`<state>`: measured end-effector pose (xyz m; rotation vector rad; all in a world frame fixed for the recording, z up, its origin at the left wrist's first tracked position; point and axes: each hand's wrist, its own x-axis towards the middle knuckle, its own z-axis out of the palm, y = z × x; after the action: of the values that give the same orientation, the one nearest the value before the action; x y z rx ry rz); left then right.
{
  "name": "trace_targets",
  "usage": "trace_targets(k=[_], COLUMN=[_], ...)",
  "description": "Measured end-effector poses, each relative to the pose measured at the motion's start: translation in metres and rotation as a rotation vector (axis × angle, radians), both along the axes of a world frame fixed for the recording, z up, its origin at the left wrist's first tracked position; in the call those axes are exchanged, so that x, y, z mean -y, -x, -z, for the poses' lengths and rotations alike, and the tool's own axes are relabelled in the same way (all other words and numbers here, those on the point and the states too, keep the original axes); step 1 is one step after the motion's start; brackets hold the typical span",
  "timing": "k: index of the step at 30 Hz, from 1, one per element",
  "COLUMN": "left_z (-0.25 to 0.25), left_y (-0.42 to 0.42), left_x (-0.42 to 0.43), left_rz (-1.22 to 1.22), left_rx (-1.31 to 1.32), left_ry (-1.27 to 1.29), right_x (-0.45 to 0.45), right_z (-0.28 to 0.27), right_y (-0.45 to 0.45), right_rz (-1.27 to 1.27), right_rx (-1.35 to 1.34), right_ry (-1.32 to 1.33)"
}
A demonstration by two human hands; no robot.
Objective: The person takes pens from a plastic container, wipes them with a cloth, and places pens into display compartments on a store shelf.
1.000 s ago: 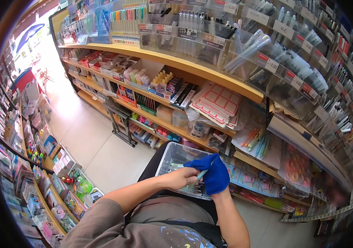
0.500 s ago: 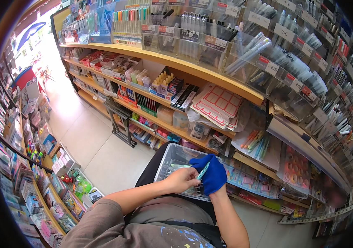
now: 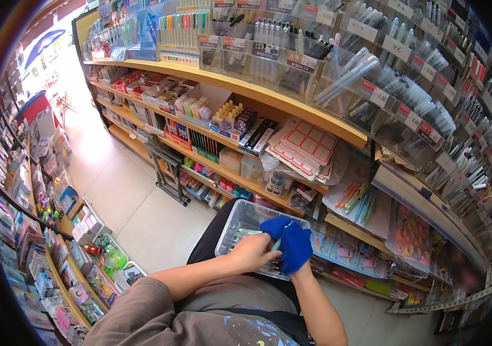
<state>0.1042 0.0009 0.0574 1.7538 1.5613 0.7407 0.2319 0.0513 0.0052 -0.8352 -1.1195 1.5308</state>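
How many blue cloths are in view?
1: a bright-blue fabric cloth hiding the right hand, beside the left hand, above the clear plastic bin. Others may be hidden.

One bare left grip (image 3: 252, 252) and one right grip (image 3: 299, 272), the latter wrapped in one royal-blue cloth (image 3: 298, 249), make two. One slim mint-green pen (image 3: 276, 244) is held; several slender pens (image 3: 249, 231), overlapping too closely to count, lie within the rim of one clear rectangular plastic box (image 3: 230, 225). One pile of white red-framed sheets (image 3: 309, 144) sits at the wooden shelf's (image 3: 257, 89) edge. At least three red-and-white price labels (image 3: 375, 93) show.
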Motion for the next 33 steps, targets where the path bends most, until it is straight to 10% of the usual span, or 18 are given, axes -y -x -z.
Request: trace_targets(k=[7, 14, 17, 21, 33], left_z=[-0.018, -0.015, -0.015, -0.014, -0.007], left_y=[0.01, 0.006, 0.005, 0.013, 0.013], left_x=[-0.007, -0.025, -0.027, -0.034, -0.035], left_rz=[-0.054, -0.023, -0.068, -0.027, 0.03], left_rx=[0.276, 0.406, 0.509, 0.516, 0.589], left_ry=[-0.127, -0.224, -0.071, -0.045, -0.065], right_x=[-0.003, 0.008, -0.002, 0.003, 0.014], right_z=[-0.024, -0.033, -0.045, -0.069, -0.062], right_y=[-0.012, 0.001, -0.004, 0.001, -0.001], right_rz=[-0.157, 0.045, -0.201, -0.295, -0.168], right_rx=[-0.208, -0.083, 0.331, 0.37, 0.049], right_ry=[0.181, 0.205, -0.192, -0.086, 0.211])
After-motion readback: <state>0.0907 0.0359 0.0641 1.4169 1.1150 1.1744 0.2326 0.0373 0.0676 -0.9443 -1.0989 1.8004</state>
